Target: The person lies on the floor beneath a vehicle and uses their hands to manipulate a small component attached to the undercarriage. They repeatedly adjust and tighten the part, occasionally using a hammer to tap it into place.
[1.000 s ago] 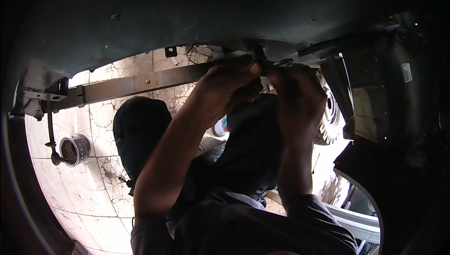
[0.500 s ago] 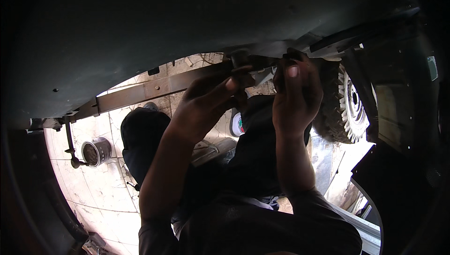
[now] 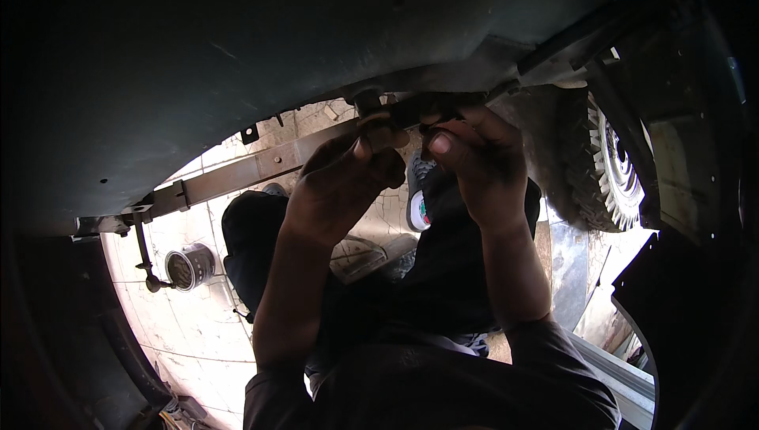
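Observation:
Both of my hands are raised under the dark underside of a vehicle body (image 3: 237, 74), close together at its lower edge. My left hand (image 3: 336, 181) has its thumb and fingers curled together just below a short dark cylindrical part (image 3: 367, 103) that hangs from the body. Its fingertips seem to touch that part, but shadow hides what lies between them. Beside it, my right hand (image 3: 486, 165) is closed in a pinch, thumb bent toward the left hand. Whatever its fingers hold is too dark to name. A long brown metal beam (image 3: 245, 167) runs behind the left hand.
A treaded tyre with a pale rim (image 3: 621, 165) stands at the right. On the tiled floor (image 3: 190, 327) at the left sits an open metal can (image 3: 190, 266), near a dark rod with a rounded end (image 3: 146, 260). My knees and shoe (image 3: 418, 205) are below.
The view has shifted, so the can, beam and tyre sit further right. My right hand has moved left, closer to my left hand, and its thumb now points inward.

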The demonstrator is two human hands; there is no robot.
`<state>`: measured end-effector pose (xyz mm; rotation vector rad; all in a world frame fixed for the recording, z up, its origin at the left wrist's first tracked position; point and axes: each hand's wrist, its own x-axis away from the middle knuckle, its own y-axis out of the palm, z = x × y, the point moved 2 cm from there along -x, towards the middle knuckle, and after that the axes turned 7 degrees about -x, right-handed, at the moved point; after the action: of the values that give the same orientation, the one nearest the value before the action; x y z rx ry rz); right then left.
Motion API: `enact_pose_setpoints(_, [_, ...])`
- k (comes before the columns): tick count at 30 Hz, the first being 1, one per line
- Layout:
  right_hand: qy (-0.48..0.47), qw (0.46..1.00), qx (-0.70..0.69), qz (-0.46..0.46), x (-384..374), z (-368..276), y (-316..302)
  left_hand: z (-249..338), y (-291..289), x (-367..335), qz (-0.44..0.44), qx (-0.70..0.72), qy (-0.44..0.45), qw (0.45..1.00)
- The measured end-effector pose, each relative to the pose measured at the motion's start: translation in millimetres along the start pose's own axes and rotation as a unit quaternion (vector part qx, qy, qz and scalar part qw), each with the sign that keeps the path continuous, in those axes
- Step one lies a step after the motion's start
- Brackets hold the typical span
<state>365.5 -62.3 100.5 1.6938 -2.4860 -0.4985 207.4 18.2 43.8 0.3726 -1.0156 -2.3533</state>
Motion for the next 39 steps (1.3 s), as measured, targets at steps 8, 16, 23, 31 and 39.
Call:
enact_pose_setpoints(8, [-0.014, 0.999, -0.033, -0.02, -1, 8, 1, 3, 6, -1, -0.008, 0.014, 0.022, 1.0])
enact_pose_setpoints(16, [-0.094, 0.993, 0.068, -0.02, -1, 7, 19, 11, 8, 1, 0.009, -0.094, 0.002, 0.996])
enact_pose_setpoints(23, [-0.217, 0.967, 0.126, -0.04, -6, 2, 25, 28, 13, 2, 0.027, -0.123, -0.019, 0.992])
enact_pose_setpoints(31, [-0.215, 0.969, 0.119, -0.037, -4, -1, 26, 30, 17, -1, 0.061, -0.197, -0.01, 0.979])
enact_pose_setpoints(39, [-0.193, 0.967, 0.163, -0.039, -2, -8, 29, 29, 12, -1, 0.033, -0.169, 0.026, 0.985])
